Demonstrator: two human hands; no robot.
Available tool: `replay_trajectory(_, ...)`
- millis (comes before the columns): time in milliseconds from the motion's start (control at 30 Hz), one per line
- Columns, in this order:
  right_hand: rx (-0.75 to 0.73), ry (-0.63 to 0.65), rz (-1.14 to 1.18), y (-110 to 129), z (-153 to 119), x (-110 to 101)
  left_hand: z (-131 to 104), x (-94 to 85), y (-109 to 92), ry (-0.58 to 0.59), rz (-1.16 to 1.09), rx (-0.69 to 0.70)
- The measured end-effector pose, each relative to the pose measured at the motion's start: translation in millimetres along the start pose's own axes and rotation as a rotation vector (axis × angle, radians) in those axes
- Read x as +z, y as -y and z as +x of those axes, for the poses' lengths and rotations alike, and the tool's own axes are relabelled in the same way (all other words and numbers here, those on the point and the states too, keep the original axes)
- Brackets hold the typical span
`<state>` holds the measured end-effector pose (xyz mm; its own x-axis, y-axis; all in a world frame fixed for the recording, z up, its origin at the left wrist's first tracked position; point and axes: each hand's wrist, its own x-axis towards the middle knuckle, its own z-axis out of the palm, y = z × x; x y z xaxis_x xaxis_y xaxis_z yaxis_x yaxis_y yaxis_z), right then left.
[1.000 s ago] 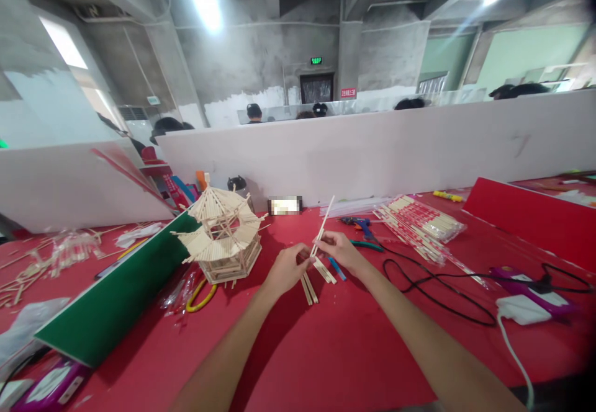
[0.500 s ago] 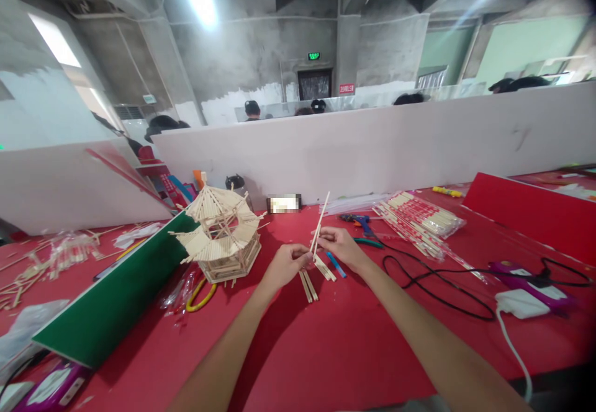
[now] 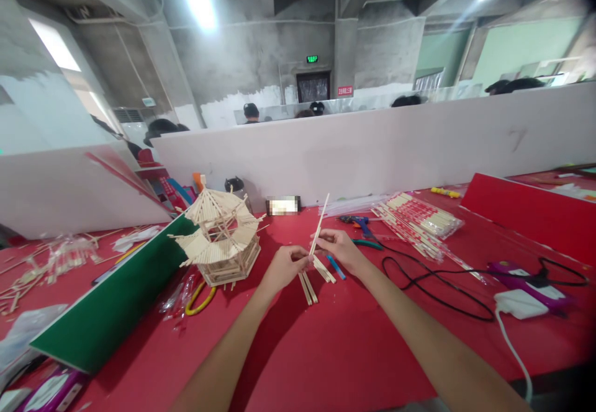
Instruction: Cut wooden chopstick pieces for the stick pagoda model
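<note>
Between my two hands a pale wooden chopstick (image 3: 323, 216) stands tilted, its upper end leaning right. My left hand (image 3: 289, 265) pinches its lower end between thumb and finger. Higher up, my right hand (image 3: 342, 249) has its fingertips closed on the same stick; whether a second stick lies along it I cannot make out. Below the hands several loose chopsticks (image 3: 308, 288) lie on the red table (image 3: 298, 350). Beside my right hand is a blue strip-like object (image 3: 336, 267). Left of my left hand stands a pavilion model (image 3: 223, 238) built of sticks.
At the right are a blue glue gun (image 3: 361, 224), packs of chopsticks (image 3: 423, 216), a black cable (image 3: 437, 303) and a purple power strip (image 3: 531, 282). A green board (image 3: 116, 300) stands at the left, near yellow-handled scissors or pliers (image 3: 201, 300). A white partition (image 3: 363, 151) runs behind.
Both hands keep nearly the same place and grip on the chopstick. The fingers shift only slightly, and the whole view moves a little.
</note>
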<state>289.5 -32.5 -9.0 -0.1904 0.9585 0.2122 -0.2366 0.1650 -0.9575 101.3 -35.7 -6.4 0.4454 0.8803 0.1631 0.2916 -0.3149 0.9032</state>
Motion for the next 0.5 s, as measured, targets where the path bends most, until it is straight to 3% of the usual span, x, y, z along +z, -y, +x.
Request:
replay_trajectory(167,0.005,-0.037,0.025,-3.8,2.9,-4.4,-0.1,0.4,1.5,0.036,0.025,0.025)
replay_trajectory(500,0.017,-0.071,0.098,-1.8,4.6,-7.2,-7.3,-4.4,-11.6,-0.023,0.303,0.197)
